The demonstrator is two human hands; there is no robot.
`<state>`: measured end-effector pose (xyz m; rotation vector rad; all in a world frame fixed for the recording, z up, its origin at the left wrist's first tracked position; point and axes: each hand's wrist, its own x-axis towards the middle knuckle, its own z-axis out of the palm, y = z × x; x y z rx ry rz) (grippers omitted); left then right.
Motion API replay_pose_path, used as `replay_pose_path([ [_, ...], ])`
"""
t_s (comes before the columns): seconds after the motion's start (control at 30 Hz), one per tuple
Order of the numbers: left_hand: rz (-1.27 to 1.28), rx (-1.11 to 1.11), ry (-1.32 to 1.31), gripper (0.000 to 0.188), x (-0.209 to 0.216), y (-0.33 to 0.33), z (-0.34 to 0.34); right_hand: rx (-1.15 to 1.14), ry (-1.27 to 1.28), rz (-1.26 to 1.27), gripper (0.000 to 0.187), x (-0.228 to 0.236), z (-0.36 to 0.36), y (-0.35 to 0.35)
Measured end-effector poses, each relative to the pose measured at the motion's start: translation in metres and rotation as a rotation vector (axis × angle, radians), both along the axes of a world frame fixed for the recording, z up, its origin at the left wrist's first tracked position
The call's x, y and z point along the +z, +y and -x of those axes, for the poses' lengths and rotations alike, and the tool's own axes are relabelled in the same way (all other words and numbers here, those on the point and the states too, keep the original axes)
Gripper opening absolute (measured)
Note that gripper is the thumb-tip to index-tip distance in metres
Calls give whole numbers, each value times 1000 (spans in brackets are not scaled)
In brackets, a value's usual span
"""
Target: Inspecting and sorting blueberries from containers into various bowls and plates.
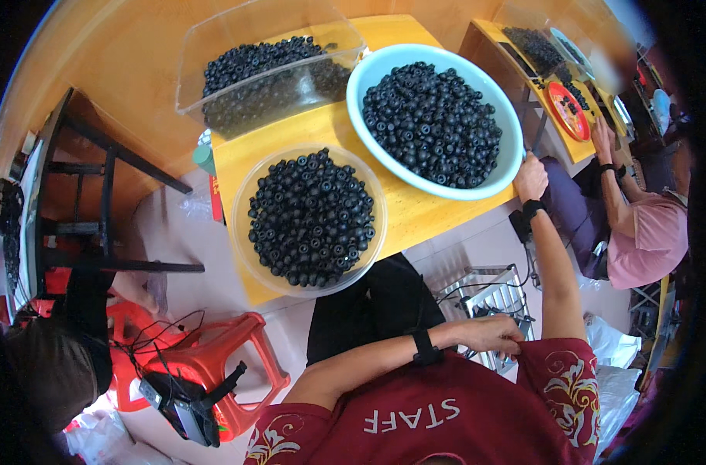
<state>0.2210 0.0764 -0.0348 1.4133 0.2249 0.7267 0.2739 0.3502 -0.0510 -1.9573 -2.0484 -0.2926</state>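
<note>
My left arm crosses in front of my body, and my left hand (pixel 489 335) pinches the cuff of my maroon right sleeve (pixel 554 372). My right arm reaches forward. At the table's right edge my right hand (pixel 531 178) is closed at the rim of a light blue basin (pixel 357 108), its fingertips partly hidden. Heaped in that basin are small black round pieces with holes (pixel 434 124). To its left, near the table's front edge, a clear round tub (pixel 243 225) holds more of them. A clear rectangular bin (pixel 194 70) behind the tub is part filled with the same pieces.
All three containers stand on a yellow table (pixel 422 221). Red plastic stools (pixel 252 349) with cables and a black device are at left, beside a dark frame (pixel 108 186). A metal step stool (pixel 488 287) stands below. At right a person (pixel 647 225) works near a red plate (pixel 558 97).
</note>
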Motion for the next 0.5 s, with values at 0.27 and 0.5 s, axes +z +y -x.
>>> replay_pose_path([
  [0.27, 134, 376, 276, 23, 30, -45, 137, 2, -2, 27, 27, -2, -1, -5],
  [0.5, 376, 1600, 460, 12, 57, -102, 244, 11, 15, 14, 28, 0, -8, -6],
])
